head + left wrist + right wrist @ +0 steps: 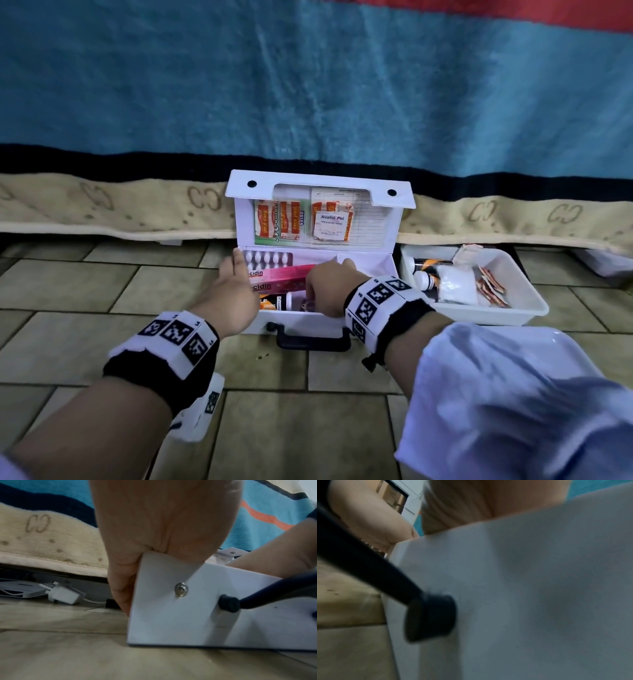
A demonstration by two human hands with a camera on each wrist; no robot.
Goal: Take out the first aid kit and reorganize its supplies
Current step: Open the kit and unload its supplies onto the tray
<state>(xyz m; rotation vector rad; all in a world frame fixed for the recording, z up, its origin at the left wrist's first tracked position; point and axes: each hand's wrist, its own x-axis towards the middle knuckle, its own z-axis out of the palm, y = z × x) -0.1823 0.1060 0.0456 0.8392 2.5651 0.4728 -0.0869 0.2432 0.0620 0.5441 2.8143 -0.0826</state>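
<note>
The white first aid kit [301, 322] lies open on the tiled floor, and its lid [322, 186] stands upright against the bed. Plasters [277, 219] and an alcohol pad [331, 226] sit in the lid. The base holds a pill blister pack [267, 258], pink boxes [284, 274] and a small bottle [274, 301]. My left hand [229, 284] rests on the kit's left end [171, 622], fingers straight along the wall. My right hand [329, 287] reaches down into the middle of the base. Its fingers are curled out of sight, so what they touch is hidden.
A white tray [534, 301] with a bottle, a white pack and sachets stands just right of the kit. The kit's black handle [313, 339] faces me. A blue and beige blanket hangs behind. A white charger plug [65, 595] lies under the bed at the left.
</note>
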